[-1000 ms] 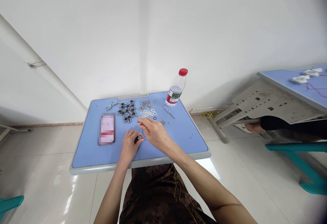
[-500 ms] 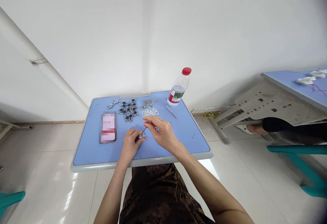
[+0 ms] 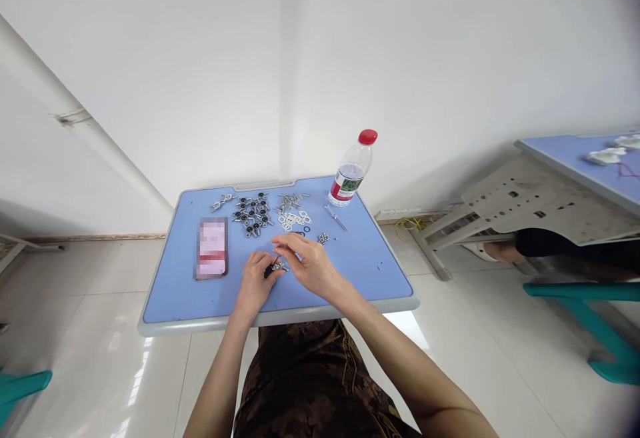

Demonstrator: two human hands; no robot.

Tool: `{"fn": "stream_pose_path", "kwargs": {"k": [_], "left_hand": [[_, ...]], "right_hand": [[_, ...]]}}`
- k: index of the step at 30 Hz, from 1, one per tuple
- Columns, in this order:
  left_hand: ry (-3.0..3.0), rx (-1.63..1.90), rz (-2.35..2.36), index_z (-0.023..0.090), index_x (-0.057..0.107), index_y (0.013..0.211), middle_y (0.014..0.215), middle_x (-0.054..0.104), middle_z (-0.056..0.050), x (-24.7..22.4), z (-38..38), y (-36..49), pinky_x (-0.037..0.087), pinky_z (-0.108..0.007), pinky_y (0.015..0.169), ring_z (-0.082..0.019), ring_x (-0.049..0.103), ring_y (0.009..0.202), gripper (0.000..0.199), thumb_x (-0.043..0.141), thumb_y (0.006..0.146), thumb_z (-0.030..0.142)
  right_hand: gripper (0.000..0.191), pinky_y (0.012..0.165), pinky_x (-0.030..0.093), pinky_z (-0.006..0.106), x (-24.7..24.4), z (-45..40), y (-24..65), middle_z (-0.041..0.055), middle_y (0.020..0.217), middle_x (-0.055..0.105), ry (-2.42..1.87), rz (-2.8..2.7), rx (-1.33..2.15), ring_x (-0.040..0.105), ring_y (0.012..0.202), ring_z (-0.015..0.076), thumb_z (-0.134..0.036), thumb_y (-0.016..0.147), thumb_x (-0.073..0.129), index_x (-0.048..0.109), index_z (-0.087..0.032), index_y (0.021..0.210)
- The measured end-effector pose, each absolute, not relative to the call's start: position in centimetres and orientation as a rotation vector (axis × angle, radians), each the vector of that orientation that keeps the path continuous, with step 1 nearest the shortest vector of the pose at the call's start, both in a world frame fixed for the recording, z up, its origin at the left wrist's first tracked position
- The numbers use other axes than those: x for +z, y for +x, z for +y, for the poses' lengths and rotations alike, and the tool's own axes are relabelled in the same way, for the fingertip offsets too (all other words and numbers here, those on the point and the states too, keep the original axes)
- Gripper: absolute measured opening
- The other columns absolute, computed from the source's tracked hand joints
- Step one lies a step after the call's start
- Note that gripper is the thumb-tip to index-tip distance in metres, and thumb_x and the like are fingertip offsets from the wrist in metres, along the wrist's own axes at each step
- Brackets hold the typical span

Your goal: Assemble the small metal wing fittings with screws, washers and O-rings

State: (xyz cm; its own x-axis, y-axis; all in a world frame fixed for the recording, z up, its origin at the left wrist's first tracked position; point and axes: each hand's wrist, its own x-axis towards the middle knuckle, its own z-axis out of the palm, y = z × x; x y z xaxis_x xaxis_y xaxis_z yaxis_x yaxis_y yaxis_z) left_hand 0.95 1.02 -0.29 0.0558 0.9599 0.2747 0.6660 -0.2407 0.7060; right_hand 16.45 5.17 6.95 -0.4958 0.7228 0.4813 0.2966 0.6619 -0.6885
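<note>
Near the front edge of the desk, my left hand (image 3: pixel 256 283) is closed on a small silver metal part (image 3: pixel 279 267), pressing it against the desktop. Its black portion is partly covered by my fingers. Just to the right, my right hand (image 3: pixel 313 265) pinches a thin stick-like tool (image 3: pixel 276 261) whose lower end reaches down to the metal part. Most of the tool is hidden in the fingers, so its exact kind is unclear. Beyond my right hand lie several white flat gaskets (image 3: pixel 294 221), dark rings (image 3: pixel 307 229) and a cluster of tiny metal balls (image 3: pixel 323 239).
Several black-and-silver metal parts (image 3: pixel 253 215) and a pile of small pins (image 3: pixel 293 202) lie at the back. A phone (image 3: pixel 212 251) is on the left. A red-capped bottle (image 3: pixel 349 181) and a clear slim tube (image 3: pixel 335 218) stand and lie at right. Another desk (image 3: pixel 565 185) is farther right.
My right hand has shifted a little left and down, uncovering the tiny balls and dark rings. Less of the thin tool shows now. My left hand stays on the metal part.
</note>
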Motion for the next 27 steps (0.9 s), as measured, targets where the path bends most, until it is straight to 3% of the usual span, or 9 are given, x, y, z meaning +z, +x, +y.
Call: {"fn": "stream_pose_path", "kwargs": {"k": [17,27], "left_hand": [[1.949,1.007,1.635,0.020,0.063,0.091,0.092,0.064,-0.003,-0.4,1.1,0.9,0.045,-0.036,0.082,-0.020,0.056,0.089,0.007,0.064,0.083,0.023],[1.958,1.079,1.670,0.019,0.063,0.084,0.087,0.063,-0.004,-1.0,1.1,1.2,0.047,-0.036,0.078,-0.021,0.056,0.086,0.010,0.058,0.082,0.011]], "right_hand": [[0.024,0.069,0.050,0.024,7.1,5.0,16.6,0.0043,0.092,0.068,-0.810,-2.107,0.683,0.065,0.079,0.0137,-0.013,0.094,0.044,0.059,-0.021,0.110],[0.022,0.062,0.042,0.025,7.4,4.5,14.8,0.0048,0.082,0.064,-0.854,-2.292,0.297,0.057,0.069,0.0143,-0.019,0.097,0.040,0.061,-0.017,0.102]]}}
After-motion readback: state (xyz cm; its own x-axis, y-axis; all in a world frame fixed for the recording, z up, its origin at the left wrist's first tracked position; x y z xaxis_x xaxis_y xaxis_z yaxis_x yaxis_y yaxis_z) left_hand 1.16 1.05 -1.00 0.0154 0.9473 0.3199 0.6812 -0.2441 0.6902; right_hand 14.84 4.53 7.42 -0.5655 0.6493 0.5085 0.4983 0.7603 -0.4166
